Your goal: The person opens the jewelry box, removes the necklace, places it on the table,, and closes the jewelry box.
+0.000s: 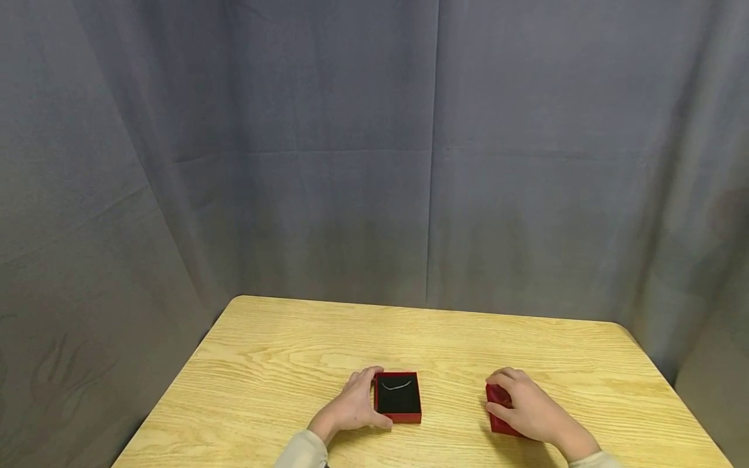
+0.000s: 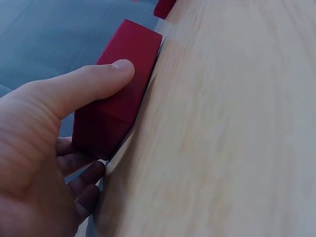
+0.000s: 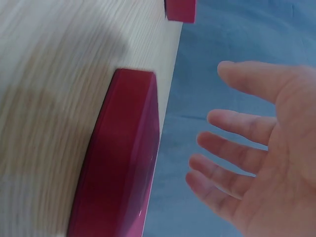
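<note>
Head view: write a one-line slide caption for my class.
Left hand grips an open red box displaying a silvery chain; right hand hovers over another red piece.

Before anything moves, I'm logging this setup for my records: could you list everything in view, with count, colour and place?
Open square box: 1, red, on the table, near its front
Flat square insert: 1, black, inside the open box
Thin curved chain: 1, silvery, across the insert's far part
Box-shaped piece: 1, red, on the table to the right; lid or second box, cannot tell
Wood-grain table: 1, light yellow-brown, under both red things
Cloth curtain: panels not countable, grey-blue, behind and beside the table
Long sleeves: 2, pale beige, at the wrists
Left hand: 1, bare, gripping the open box
Right hand: 1, bare, over the box-shaped piece
</note>
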`<action>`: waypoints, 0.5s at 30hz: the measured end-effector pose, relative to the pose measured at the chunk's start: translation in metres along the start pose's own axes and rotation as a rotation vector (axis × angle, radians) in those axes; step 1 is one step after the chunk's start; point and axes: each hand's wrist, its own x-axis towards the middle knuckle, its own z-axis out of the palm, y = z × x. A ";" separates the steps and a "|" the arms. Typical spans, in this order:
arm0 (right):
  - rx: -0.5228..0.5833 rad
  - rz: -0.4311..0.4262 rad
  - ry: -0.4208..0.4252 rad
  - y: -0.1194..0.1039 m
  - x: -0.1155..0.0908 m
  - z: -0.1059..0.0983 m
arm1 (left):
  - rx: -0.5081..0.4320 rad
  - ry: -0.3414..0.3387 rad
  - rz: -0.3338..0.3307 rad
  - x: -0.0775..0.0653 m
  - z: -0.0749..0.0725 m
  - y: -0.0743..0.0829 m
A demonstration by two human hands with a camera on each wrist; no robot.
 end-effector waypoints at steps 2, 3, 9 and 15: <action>0.001 -0.005 0.002 -0.004 0.003 0.003 | -0.013 0.002 0.000 0.000 0.000 -0.001; 0.003 -0.007 0.003 -0.006 0.004 0.004 | -0.021 0.004 0.000 0.000 0.000 -0.001; 0.027 -0.032 0.000 -0.020 0.014 0.011 | -0.035 0.018 0.008 0.001 0.001 -0.004; 0.060 -0.065 -0.006 -0.028 0.022 0.020 | -0.039 0.017 0.013 0.001 0.001 -0.005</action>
